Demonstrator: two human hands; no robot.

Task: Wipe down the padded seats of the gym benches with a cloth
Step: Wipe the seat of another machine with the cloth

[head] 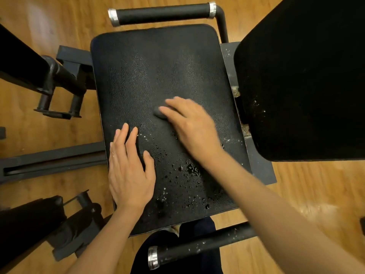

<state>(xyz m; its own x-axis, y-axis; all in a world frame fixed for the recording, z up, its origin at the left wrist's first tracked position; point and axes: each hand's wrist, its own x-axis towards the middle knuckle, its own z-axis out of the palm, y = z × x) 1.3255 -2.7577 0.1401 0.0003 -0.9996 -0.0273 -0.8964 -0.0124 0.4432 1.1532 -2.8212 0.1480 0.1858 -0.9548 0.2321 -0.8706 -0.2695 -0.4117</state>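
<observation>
The seat (158,76), a black padded rectangle with rounded corners, fills the middle of the view, its long axis running from the near edge away from the person and leaning slightly to the left at the far end. Water drops bead on its near half, thickest between the two wrists.

The left hand (129,171) lies flat on the seat's near left part, palm down, fingers straight and close together pointing away, thumb spread to the right. The right hand (189,125) is blurred; it lies palm down near the seat's centre with fingers slightly spread, pointing up-left, pressing on a dark cloth (159,113). Only a small grey edge of the cloth shows under the fingertips, so its shape cannot be told.

A black backrest (300,76) stands just right of the seat. Foam-covered bars with metal end caps lie beyond the far edge (164,13) and before the near edge (197,248). The floor (59,20) is wood.
</observation>
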